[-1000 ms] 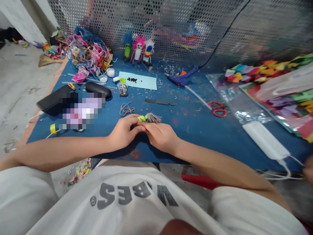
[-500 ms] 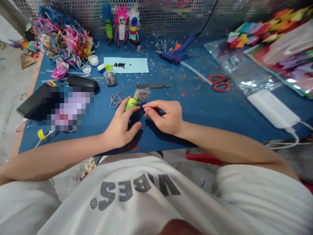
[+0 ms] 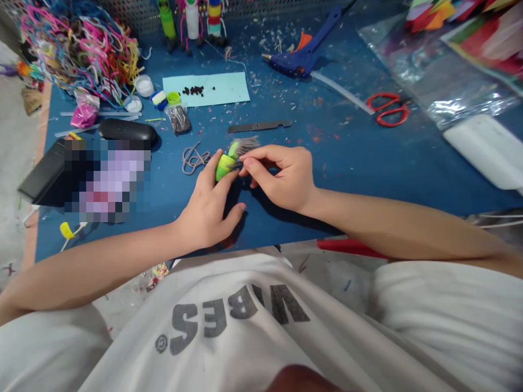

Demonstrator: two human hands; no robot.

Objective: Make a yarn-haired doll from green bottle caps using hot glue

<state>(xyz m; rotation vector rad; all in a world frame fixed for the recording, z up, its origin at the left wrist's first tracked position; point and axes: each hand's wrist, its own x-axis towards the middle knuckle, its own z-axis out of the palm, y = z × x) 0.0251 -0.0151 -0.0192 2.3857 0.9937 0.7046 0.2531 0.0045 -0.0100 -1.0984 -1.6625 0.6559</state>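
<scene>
**Inspector A:** Head view, largest item first: the blue table [image 3: 368,163] carries everything. Along its far left corner lies a tangled heap of coloured pipe cleaners [image 3: 81,46]; toward the far right corner, clear bags of coloured sheets [image 3: 457,32]. What of the hands?

**Inspector B:** Both work close to the middle of the near edge. The left hand [image 3: 210,209] is curled, thumb and forefinger closed round the body of a small green figure [image 3: 224,166]. The right hand [image 3: 284,177] is pinched shut, fingertips meeting at the figure's side, just under its grey tuft [image 3: 245,145]. Whether it holds some small part there, I cannot tell.

**Inspector A:** Handling assessment of the figure?

**Inspector B:** Judged light, small enough for two fingers. The green body looks firm and offers the sound grip; the tuft looks soft and likely to splay or pull loose, so it should not be the hold point. Any glued parts would be fragile.

**Inspector A:** Smaller items nearby?

**Inspector B:** A blue glue gun [image 3: 302,54] near the far edge, red scissors [image 3: 388,109] right of centre, a flat grey blade [image 3: 259,126] just beyond the hands, a loop of grey cord [image 3: 194,159] just left of the figure, and dark beads [image 3: 195,90] on a pale blue card [image 3: 229,87].
</scene>
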